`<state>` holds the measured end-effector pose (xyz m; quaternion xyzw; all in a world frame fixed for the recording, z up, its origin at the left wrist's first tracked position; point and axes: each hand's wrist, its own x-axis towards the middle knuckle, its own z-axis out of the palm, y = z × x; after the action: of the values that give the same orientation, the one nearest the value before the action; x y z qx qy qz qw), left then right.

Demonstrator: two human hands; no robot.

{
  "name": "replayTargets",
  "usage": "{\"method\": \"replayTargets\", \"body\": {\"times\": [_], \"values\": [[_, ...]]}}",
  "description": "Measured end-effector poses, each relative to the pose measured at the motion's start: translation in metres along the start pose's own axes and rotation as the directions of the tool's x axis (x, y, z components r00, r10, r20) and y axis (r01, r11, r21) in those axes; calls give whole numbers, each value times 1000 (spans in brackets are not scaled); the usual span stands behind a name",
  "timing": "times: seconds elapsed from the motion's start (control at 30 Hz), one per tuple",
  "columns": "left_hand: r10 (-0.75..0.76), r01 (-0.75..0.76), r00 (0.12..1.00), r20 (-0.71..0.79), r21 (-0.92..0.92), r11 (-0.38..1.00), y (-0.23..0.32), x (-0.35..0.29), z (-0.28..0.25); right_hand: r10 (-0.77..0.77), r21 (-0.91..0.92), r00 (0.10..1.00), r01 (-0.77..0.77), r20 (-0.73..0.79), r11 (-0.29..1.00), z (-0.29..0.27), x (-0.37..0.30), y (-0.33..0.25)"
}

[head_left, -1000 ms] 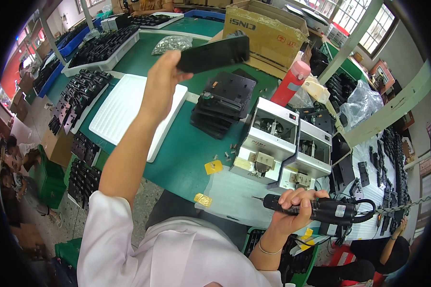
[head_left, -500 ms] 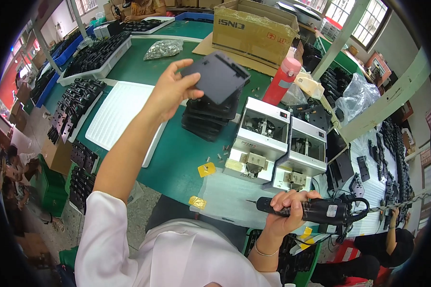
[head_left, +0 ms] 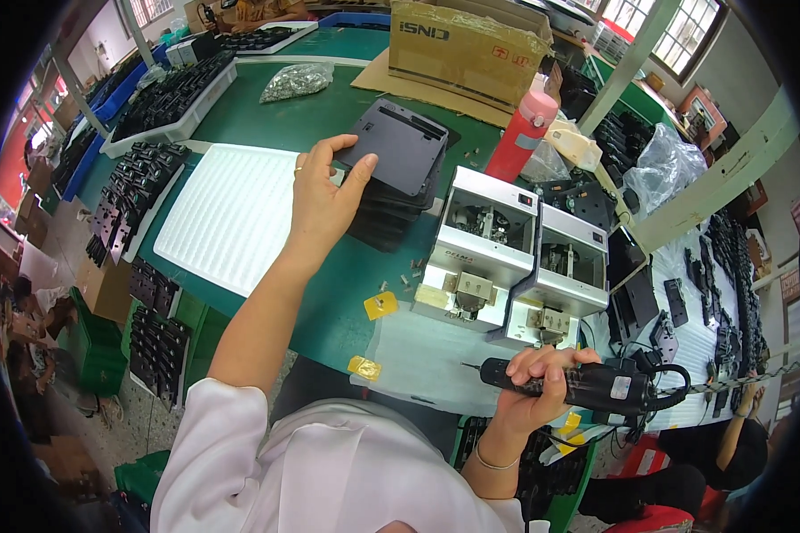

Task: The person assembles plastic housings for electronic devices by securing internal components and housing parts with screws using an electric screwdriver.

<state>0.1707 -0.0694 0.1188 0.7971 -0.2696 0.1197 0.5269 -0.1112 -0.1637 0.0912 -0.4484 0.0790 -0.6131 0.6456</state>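
My left hand [head_left: 326, 197] is at the left edge of a flat dark plastic panel [head_left: 393, 147]. Its thumb and forefinger are spread apart, the tips overlapping the panel's edge. That panel lies on top of a stack of similar black panels [head_left: 387, 222] on the green table. Lower right, my right hand [head_left: 535, 391] is wrapped round a black corded electric screwdriver [head_left: 596, 388], whose bit points left over a white sheet [head_left: 427, 362]. Beyond the screwdriver stand two silver screw feeders [head_left: 487, 240] [head_left: 564, 258], side by side.
A white ribbed tray [head_left: 227, 213] lies left of the stack, with racks of black parts [head_left: 138, 191] farther left. A bag of small metal pieces [head_left: 298, 82], a cardboard box [head_left: 467, 58] and a red bottle [head_left: 517, 138] stand farther back. Loose screws and yellow tape pieces [head_left: 380, 306] lie in front.
The panel that my left hand held tilted above the stack now lies on it. The fingers of that hand have spread. My right hand keeps the screwdriver nearly in place.
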Motion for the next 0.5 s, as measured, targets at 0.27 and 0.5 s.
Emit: {"method": "replayTargets", "body": {"times": [0.27, 0.5], "values": [[280, -269, 960, 9, 312, 911, -15, -10, 7, -50, 60, 999, 50, -17, 997, -9, 18, -8], [320, -338, 940, 119, 192, 921, -27, -7, 0, -179, 75, 979, 187, -100, 980, -12, 54, -28]]}}
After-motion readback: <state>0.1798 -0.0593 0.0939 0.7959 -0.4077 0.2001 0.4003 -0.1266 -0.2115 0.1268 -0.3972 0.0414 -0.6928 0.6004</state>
